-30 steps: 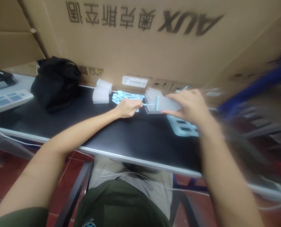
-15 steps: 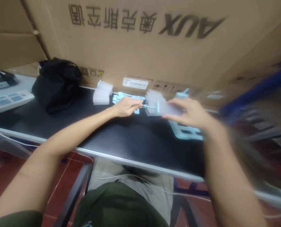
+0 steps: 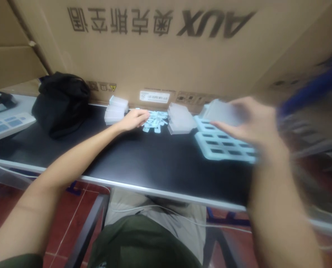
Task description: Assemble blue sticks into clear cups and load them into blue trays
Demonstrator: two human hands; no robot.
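My left hand (image 3: 133, 120) rests on the black table (image 3: 143, 163), fingers curled over the edge of a heap of small light-blue plastic parts (image 3: 156, 121). My right hand (image 3: 249, 121), blurred by motion, grips a clear plastic case (image 3: 220, 112) above a light-blue tray (image 3: 224, 146) with rows of rectangular slots. A stack of clear cases (image 3: 179, 120) lies between the blue parts and the tray. Another stack of clear cases (image 3: 115, 110) sits just left of my left hand.
A large cardboard box (image 3: 166, 48) printed AUX upside down walls off the back of the table. A black bag (image 3: 60, 102) sits at the left. A white device with blue keys (image 3: 6, 124) lies far left. Something blue (image 3: 311, 89) blurs at the right.
My right hand has carried a clear case to the right, over the blue tray. My left hand has drawn back from it and now lies on the heap of blue parts.
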